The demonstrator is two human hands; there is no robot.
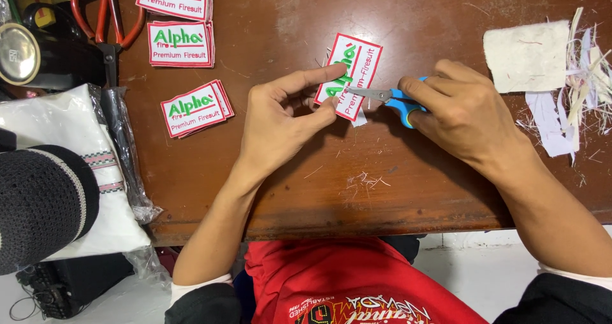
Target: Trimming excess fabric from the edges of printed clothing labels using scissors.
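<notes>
Nearest the front edge of the brown wooden table [395, 196], a few pale thread ends [366, 181] lie loose on the wood. Just beyond them the person's two hands meet near the middle of the table. The left hand [280, 123] pinches a white embroidered patch [349, 74] with a red border and green and red lettering, thumb underneath and forefinger stretched across its lower end, so the patch stands tilted off the wood. The right hand [462, 110] is closed around the blue handles of a small pair of scissors [386, 97], whose grey blades point left and touch the patch's lower edge, close by the left thumb.

Toward the left edge, a small fanned pile of matching patches [194, 109] lies flat, and further back two more stacks of patches [180, 43] sit near the far left corner, beside large scissors with red handles [105, 18]. At the left edge itself a folded white cloth in clear wrapping [89, 164] overhangs the table.

On the right side, toward the far edge, sits a square of cream felt [526, 55], and just beside it a heap of white trimmings and strips [583, 88].
</notes>
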